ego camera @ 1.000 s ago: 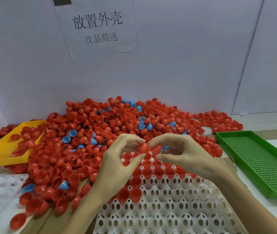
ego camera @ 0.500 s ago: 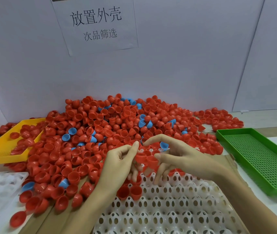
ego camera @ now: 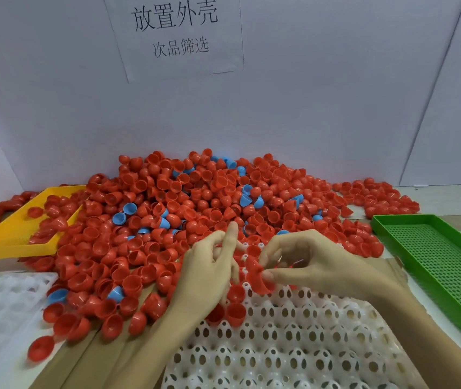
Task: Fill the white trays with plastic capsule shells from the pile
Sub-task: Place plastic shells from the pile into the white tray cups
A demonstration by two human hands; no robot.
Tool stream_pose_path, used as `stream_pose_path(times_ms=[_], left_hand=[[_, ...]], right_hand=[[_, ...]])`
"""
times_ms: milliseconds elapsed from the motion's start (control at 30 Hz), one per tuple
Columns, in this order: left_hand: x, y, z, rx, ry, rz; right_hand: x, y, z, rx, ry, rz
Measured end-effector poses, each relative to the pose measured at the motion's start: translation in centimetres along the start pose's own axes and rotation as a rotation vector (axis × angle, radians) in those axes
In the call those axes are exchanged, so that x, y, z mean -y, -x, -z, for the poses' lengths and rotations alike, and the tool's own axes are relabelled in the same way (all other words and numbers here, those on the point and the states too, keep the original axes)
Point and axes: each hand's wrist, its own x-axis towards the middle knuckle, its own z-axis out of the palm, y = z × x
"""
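A big pile of red capsule shells (ego camera: 195, 203), with a few blue ones, lies against the back wall. In front of it stands a white tray (ego camera: 279, 349) with oval holes; several red shells (ego camera: 235, 313) sit in its far left cells. My right hand (ego camera: 310, 262) hovers over the tray's far edge and pinches a red shell (ego camera: 257, 275) between thumb and fingers. My left hand (ego camera: 209, 273) is just left of it, index finger raised, the other fingers reaching down to the tray's far rows. Its palm side is hidden.
A second white tray (ego camera: 2, 304) lies at the left edge. A yellow tray (ego camera: 10, 242) with some red shells sits at the back left, a green perforated tray (ego camera: 434, 265) at the right. Loose shells (ego camera: 39, 348) spill onto the cardboard (ego camera: 89, 360) under the tray.
Both hands have come down from the pile's edge toward the tray. The right hand has kept its pinch on a red shell; the left hand's fingers have dropped and its index has risen.
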Motion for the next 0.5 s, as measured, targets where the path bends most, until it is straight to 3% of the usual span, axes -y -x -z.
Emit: stream_pose_path(times_ms=[133,267,333,500], left_hand=[[0.9,-0.9,1.3,-0.161,-0.144,-0.096],[1.1,-1.2,1.9,-0.136,-0.188,-0.130],[1.0,-1.2,2.5,-0.013,-0.239,-0.187],[1.1,-1.0,4.4,0.468,-0.478,-0.202]], right_hand=[[-0.6,-0.1,-0.2,0.000,0.136,-0.056],[-0.9,-0.3,-1.4,0.089,0.189,-0.077],[-1.0,-0.3,-1.5,0.091,0.196,-0.077],[-0.9,-0.3,-1.3,0.117,0.192,-0.097]])
